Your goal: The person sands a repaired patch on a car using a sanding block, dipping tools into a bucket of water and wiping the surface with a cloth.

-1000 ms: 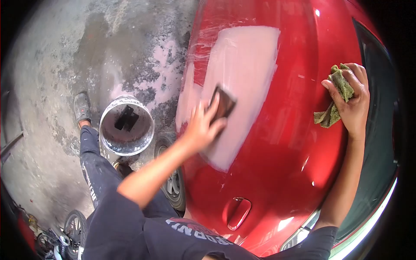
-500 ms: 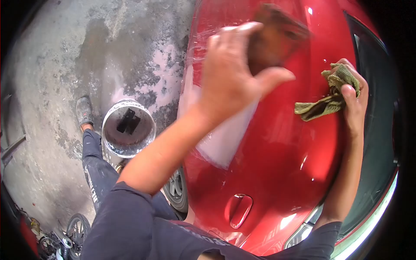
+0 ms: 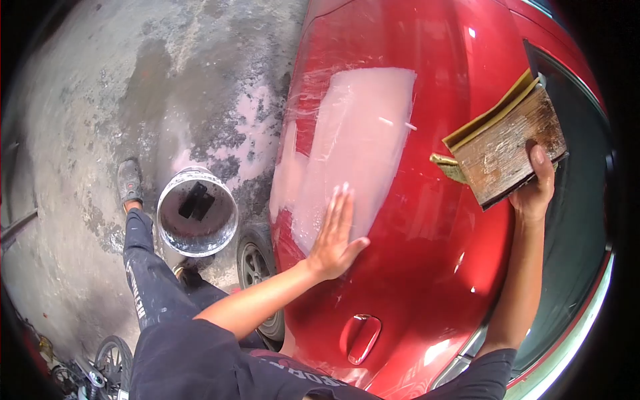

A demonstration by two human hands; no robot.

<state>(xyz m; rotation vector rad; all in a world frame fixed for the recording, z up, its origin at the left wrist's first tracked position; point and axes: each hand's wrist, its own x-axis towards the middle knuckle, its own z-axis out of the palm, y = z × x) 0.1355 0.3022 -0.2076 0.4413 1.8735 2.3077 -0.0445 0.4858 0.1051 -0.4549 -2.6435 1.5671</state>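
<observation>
My left hand (image 3: pixel 333 233) lies flat, fingers stretched out, on the lower part of a pale pinkish filler patch (image 3: pixel 367 127) on the red car panel (image 3: pixel 420 260). Over by the car window, my right hand (image 3: pixel 535 183) grips a worn wooden sanding block (image 3: pixel 510 137), thumb on its face. A yellowish sheet, seemingly sandpaper, runs along the block's far edge (image 3: pixel 493 115). Part of a folded olive-green cloth (image 3: pixel 450 168) sticks out from behind the block; most of it is hidden.
A white-rimmed bucket (image 3: pixel 230 230) with dark pieces inside stands on the stained concrete floor (image 3: pixel 73 120) to the left. Close by are the car's wheel (image 3: pixel 253 263) and my shoe (image 3: pixel 129 180). A door handle (image 3: pixel 365 339) is lower on the panel. A bicycle wheel (image 3: pixel 113 363) shows at bottom left.
The block has passed from beside my left hand to my right, where only the cloth showed before. My left hand has come down and back onto the patch.
</observation>
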